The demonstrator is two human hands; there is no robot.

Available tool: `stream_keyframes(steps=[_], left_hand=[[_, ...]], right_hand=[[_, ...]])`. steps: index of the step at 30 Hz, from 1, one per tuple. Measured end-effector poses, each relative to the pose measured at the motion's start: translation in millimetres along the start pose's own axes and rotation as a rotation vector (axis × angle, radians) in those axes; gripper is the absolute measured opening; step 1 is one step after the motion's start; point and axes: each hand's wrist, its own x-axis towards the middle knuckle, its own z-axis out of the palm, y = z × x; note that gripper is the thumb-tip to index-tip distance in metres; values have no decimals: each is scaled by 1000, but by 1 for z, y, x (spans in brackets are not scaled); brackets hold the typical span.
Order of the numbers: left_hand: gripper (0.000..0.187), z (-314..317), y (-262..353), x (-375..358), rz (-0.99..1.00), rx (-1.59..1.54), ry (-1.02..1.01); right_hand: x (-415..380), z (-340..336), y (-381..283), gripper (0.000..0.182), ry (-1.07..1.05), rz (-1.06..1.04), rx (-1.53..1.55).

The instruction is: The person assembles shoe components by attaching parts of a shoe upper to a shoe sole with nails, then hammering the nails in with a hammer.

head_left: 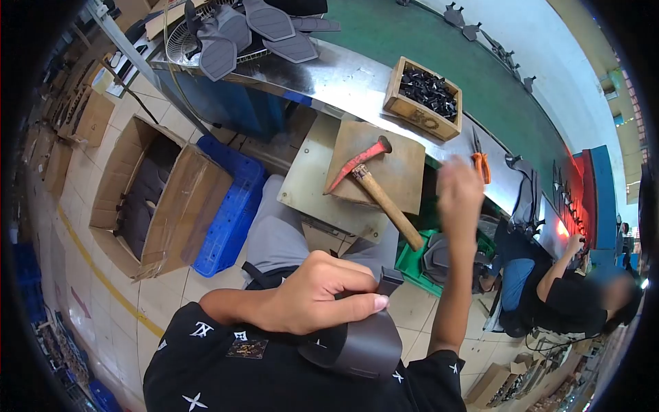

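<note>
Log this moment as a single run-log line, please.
left hand: grips grey shoe piece | right hand: raised, blurred, empty | hammer: lying on wooden board

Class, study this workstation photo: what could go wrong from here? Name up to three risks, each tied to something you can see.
1. The hammer lies with its handle past the edge of the wooden board; the raised, blurred right hand might knock it off.
2. The left hand alone grips the dark grey shoe part, which might slip.
3. The orange scissors lie close to the right hand.
</note>
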Motion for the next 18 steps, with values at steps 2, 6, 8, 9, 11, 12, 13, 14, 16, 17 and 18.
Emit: stream_keyframes(steps=[2,6,8,9,11,12,13,14,16,17,18], left_hand=[[30,3,-1,-2,26,9,0],[30,9,5,-2,51,6,5],[28,9,7,-1,56,2,-3],[26,7,8,-1,47,7,-21],[24,5,7,-1,37,21,-60],[24,2,5,3,43,32,-83],[24,0,3,7,50,42,-105],[24,-2,3,11,18,-9,-124],[29,-4,2,20,-54,-114,-177],[30,-5,0,24,-52,-108,-187],[30,-6,-4,26,-67,-98,-205]], right_hand=[[15,13,53,32,114,334,-116],[6,79,151,45,150,388,-479],[7,82,180,49,100,427,-372],[10,79,197,51,52,447,-272],[17,58,194,52,-47,765,241],[14,44,172,50,187,862,826],[16,28,146,50,282,815,1079],[15,13,117,49,375,762,1330],[-1,-10,51,46,201,583,1553],[-14,-15,38,45,5,518,1489],[-24,-20,18,43,-92,518,1504]])
